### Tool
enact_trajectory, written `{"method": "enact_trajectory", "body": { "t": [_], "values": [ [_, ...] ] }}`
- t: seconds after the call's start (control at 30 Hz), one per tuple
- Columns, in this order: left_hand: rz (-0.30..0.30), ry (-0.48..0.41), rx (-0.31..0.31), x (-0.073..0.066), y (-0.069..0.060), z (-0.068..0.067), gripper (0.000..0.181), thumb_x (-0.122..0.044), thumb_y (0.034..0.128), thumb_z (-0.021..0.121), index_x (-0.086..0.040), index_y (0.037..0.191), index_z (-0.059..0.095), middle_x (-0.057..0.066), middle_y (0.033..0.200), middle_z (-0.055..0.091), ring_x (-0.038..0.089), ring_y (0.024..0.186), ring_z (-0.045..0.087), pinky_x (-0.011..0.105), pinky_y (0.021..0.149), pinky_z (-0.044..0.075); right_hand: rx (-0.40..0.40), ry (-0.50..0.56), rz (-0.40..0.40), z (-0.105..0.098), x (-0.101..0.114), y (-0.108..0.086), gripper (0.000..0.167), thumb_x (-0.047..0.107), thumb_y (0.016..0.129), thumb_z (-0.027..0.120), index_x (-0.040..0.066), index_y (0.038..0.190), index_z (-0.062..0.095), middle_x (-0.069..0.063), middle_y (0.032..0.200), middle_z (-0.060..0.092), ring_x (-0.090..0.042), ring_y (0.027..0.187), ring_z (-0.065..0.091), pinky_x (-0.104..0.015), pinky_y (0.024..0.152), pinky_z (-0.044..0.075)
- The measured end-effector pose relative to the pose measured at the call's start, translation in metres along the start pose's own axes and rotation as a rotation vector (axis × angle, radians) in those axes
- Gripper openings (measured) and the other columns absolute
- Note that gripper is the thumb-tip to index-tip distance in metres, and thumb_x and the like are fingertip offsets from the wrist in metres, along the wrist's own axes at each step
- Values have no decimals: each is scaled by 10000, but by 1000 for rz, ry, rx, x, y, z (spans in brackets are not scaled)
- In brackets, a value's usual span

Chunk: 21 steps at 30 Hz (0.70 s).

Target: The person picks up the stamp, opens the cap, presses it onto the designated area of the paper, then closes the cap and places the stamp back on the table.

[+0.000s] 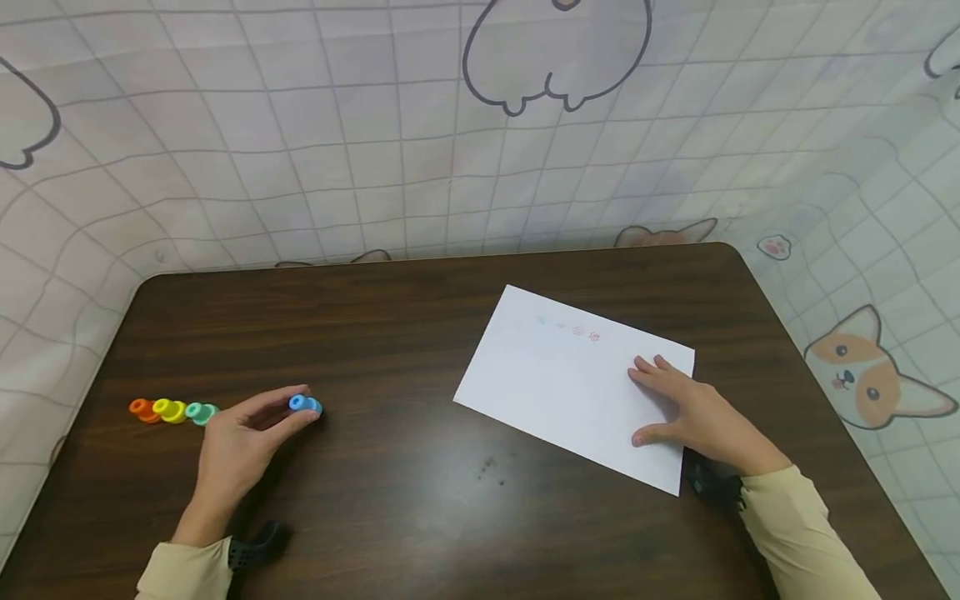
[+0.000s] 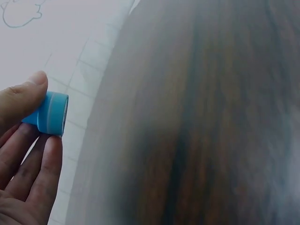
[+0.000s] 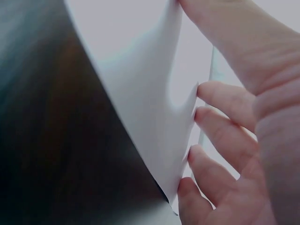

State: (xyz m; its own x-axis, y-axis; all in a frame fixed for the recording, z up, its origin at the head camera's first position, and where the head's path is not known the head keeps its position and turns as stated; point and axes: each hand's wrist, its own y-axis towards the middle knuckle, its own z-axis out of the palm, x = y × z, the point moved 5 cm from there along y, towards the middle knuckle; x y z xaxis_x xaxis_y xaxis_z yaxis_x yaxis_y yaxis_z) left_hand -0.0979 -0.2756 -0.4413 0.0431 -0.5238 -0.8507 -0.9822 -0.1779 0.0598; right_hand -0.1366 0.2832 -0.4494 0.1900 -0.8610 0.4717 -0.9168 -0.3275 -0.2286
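Between thumb and fingers, the left hand [image 1: 238,450] pinches a small blue stamp [image 1: 305,404], near the left part of the table. In the left wrist view the blue stamp [image 2: 54,114] is held by its narrower part, its wide end facing away from the palm. An orange stamp [image 1: 144,410], a yellow stamp [image 1: 170,410] and a green stamp [image 1: 201,412] stand in a row left of that hand. The right hand [image 1: 697,417] rests with spread fingers on a white sheet of paper [image 1: 555,375], which bears small faint prints near its far edge.
The dark brown wooden table [image 1: 360,333] has a few small dark marks [image 1: 491,471] near its middle. A white grid-patterned cloth [image 1: 360,125] with cartoon animals hangs behind and beside it. Both wrists wear black bands.
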Motion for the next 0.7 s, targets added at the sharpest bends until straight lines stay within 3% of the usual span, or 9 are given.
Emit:
{"method": "enact_trajectory", "body": {
  "t": [0.27, 0.47, 0.7],
  "values": [
    [20, -115, 13, -11, 4, 10, 385, -184, 867, 848, -70, 1223, 759, -272, 1074, 751, -111, 984, 710, 80, 845, 568, 39, 9, -74, 10, 21, 21, 1101, 613, 654, 884, 138, 1558, 472, -96, 1679, 369, -424, 1587, 252, -698, 1194, 341],
    [8, -155, 32, -22, 4, 20, 387, -181, 859, 855, -80, 1221, 762, -260, 1067, 759, -96, 991, 717, 90, 871, 569, 65, 25, -130, 18, 39, 34, 1075, 528, 656, 920, 153, 1559, 472, -58, 1683, 367, -409, 1593, 250, -679, 1214, 335],
    [44, -186, 46, -30, 4, 27, 372, -144, 850, 858, -70, 1204, 768, -275, 1049, 752, -88, 984, 723, 93, 878, 567, 99, 40, -173, 23, 57, 44, 1055, 490, 657, 936, 174, 1555, 482, -16, 1682, 370, -384, 1603, 241, -676, 1226, 317]
  ]
}}
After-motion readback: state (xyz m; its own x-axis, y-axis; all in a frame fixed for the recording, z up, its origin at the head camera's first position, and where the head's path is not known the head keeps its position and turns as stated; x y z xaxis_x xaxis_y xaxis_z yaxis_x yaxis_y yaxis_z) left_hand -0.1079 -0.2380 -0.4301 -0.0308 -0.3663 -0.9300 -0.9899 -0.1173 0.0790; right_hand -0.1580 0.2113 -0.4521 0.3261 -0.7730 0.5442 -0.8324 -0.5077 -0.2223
